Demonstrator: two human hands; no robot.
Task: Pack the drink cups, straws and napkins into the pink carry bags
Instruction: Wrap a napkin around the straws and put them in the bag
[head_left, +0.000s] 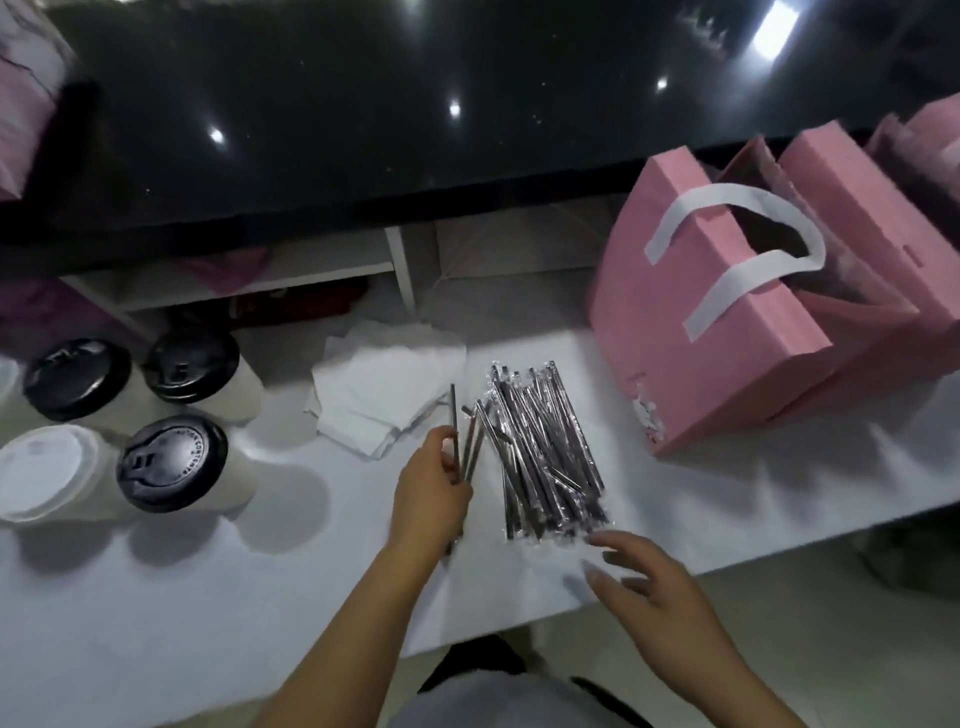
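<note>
Far left on the white counter (156, 597) stand four cups: three w/ black lids (171, 464) and one w/ a white lid (44, 470), packed close together. Next over, a loose stack of white napkins (387, 395) lies flat, just beside the straws. The left hand (431, 499) is over the counter btwn napkins and straw pile, fingers (441, 441) clamped on a few wrapped straws (464, 441), held tilted up. Right of that, the main pile of wrapped straws (545, 452) lies on the counter. The right hand (654, 597) hovers at the pile's near end, fingers spread apart, holding nothing. Far right, a pink bag (696, 332) w/ white handles (737, 249) stands open; more pink bags (883, 208) are behind it.
</note>
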